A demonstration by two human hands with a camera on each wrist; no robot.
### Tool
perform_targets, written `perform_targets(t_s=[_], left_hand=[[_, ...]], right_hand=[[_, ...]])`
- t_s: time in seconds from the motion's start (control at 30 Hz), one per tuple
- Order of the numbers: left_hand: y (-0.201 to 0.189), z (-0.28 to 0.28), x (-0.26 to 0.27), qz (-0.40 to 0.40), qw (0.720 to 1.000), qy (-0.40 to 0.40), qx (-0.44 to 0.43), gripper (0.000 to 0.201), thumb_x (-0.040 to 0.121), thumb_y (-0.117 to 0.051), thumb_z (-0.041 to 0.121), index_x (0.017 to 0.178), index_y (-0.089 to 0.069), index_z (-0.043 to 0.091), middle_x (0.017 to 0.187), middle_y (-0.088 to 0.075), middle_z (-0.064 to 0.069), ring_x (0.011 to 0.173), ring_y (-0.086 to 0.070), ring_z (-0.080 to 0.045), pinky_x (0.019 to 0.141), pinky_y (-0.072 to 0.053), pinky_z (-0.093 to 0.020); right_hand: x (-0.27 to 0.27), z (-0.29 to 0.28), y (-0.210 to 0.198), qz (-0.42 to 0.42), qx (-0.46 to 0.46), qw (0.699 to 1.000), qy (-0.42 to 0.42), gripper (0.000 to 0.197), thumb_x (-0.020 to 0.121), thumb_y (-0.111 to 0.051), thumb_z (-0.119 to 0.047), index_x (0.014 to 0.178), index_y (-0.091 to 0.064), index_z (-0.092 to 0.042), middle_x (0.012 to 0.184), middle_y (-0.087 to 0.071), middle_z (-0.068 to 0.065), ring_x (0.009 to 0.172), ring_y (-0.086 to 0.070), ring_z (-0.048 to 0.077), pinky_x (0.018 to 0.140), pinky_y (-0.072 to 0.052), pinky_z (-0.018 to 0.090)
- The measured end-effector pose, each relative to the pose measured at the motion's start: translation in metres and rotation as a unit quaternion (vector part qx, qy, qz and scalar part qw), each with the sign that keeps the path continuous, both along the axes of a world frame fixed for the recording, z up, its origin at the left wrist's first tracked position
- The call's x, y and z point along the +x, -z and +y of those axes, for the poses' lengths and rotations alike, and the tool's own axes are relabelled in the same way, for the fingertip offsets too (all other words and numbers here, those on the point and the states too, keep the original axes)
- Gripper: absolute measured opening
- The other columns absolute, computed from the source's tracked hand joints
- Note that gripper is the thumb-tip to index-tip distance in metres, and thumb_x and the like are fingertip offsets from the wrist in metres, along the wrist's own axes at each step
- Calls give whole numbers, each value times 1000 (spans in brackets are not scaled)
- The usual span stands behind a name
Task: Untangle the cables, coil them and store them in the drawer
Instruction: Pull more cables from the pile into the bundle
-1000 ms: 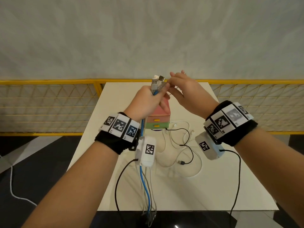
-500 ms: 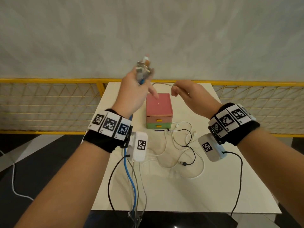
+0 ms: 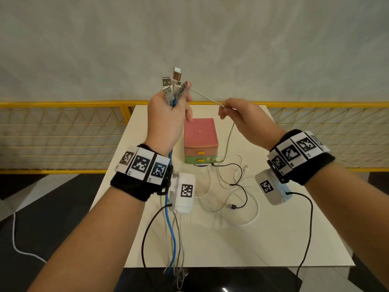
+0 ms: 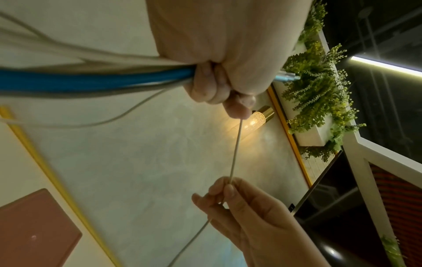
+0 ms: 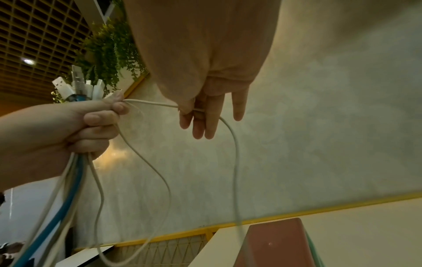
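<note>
My left hand (image 3: 168, 114) is raised above the table and grips a bundle of cables (image 3: 171, 228), one blue and the others white or grey, with several USB plugs (image 3: 171, 85) sticking up from the fist. One white cable (image 3: 205, 96) runs taut from that fist to my right hand (image 3: 237, 116), which pinches it (image 4: 229, 180) between thumb and forefinger. From there it drops (image 5: 236, 162) toward the table. The small drawer box (image 3: 200, 140), pink on top and green below, stands on the table behind the hands with both drawers closed.
More white cables (image 3: 242, 213) and a black USB cable (image 3: 240, 186) lie tangled on the white table (image 3: 273, 239) in front of the drawer box. A yellow mesh railing (image 3: 63, 133) runs behind the table. The held bundle hangs past the table's front edge.
My left hand has lifted the plug bundle up and to the left. My right hand has slid away to the right along one white cable, drawing it taut.
</note>
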State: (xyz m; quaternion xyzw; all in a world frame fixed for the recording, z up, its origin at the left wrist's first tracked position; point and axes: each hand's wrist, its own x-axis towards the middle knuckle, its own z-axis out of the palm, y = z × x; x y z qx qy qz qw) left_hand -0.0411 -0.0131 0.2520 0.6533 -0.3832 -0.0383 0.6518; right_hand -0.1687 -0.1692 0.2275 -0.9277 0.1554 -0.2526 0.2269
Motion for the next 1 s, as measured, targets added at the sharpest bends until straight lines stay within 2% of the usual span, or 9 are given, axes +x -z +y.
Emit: perform_targets(t_s=[0.07, 0.2, 0.33, 0.53, 0.6, 0.67, 0.8, 0.93, 1.0], left_hand=[[2, 0, 0, 9, 1000, -10, -16, 32, 100, -52, 32, 71, -56, 22, 40, -54, 7, 40, -48, -3, 51, -38, -13], [1, 6, 10, 81, 995, -12, -60, 19, 102, -49, 29, 86, -59, 25, 42, -56, 4, 37, -47, -4, 51, -37, -21], [-1, 16, 19, 178, 982, 35, -59, 44, 105, -40, 35, 82, -70, 12, 43, -56, -2, 29, -30, -7, 36, -22, -18], [6, 22, 10, 177, 970, 162, 43, 59, 105, -34, 43, 75, -74, 11, 51, -56, -4, 36, -30, -9, 39, -22, -20], [12, 26, 6, 144, 968, 193, 73, 60, 104, -35, 43, 73, -76, 13, 60, -60, -5, 46, -43, -12, 49, -36, -26], [13, 32, -1, 95, 966, 216, 102, 61, 105, -32, 40, 73, -78, 17, 79, -71, -6, 68, -59, -15, 70, -46, -31], [8, 41, -18, 18, 949, 282, 143, 56, 108, -22, 33, 103, -76, 17, 123, -68, 9, 121, -56, -2, 107, -37, -31], [0, 43, -33, 28, 926, 347, 146, 49, 108, -23, 30, 123, -67, 16, 135, -59, 13, 123, -53, 3, 93, -42, -10], [1, 41, -37, 18, 921, 353, 166, 47, 107, -25, 36, 123, -67, 23, 132, -59, 21, 126, -50, 0, 103, -41, -20]], right_hand=[[0, 4, -1, 10, 16, 1000, -1, 22, 100, -39, -18, 93, -59, -15, 91, -66, 0, 87, -64, 21, 78, -48, 31], [-13, 32, -21, 28, 58, 996, -57, 19, 100, -42, -14, 93, -60, -13, 90, -69, 2, 64, -68, 7, 63, -44, 15], [-40, 83, -46, 125, 73, 975, -167, 13, 96, -52, -21, 95, -64, -15, 86, -73, -8, 49, -65, 8, 55, -49, 19], [-60, 121, -51, 241, 36, 925, -290, 25, 91, -57, -39, 85, -72, -19, 70, -72, -12, 55, -65, 5, 57, -49, 16], [-62, 120, -46, 259, 41, 923, -281, 34, 90, -53, -46, 78, -72, -21, 62, -69, -13, 54, -64, 6, 58, -51, 23], [-61, 116, -39, 244, 26, 941, -233, 39, 91, -49, -50, 74, -69, -22, 55, -67, -11, 53, -63, 7, 59, -51, 24], [-54, 103, -21, 169, -23, 980, -103, 36, 92, -41, -51, 90, -63, -23, 69, -65, -7, 63, -59, 8, 65, -50, 30], [-40, 109, -4, 125, 98, 981, -107, 39, 92, -47, -47, 112, -56, -14, 101, -64, -2, 90, -61, 10, 82, -51, 32], [-33, 115, -3, 81, 194, 967, -143, 28, 95, -51, -29, 112, -54, -7, 106, -64, 9, 96, -62, 18, 84, -52, 31]])
